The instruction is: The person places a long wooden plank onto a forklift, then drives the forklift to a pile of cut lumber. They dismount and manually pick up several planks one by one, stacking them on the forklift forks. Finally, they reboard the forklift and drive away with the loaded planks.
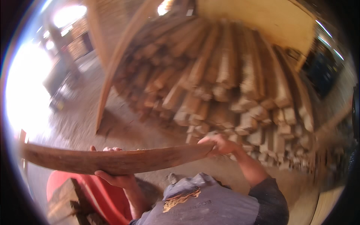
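A big stack of timber fills the upper centre and right; a long wooden plank crosses the lower left; the left hand cradles it from beneath, grip closed around it; the right hand clasps its right end; a red tub sits lower left.

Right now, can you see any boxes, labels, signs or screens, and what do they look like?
No boxes, signs or screens show.
Shirt print: a yellow-orange picture with dark lettering beside it on the person's grey shirt, bottom middle, just below the brown plank held by the left hand and right hand.
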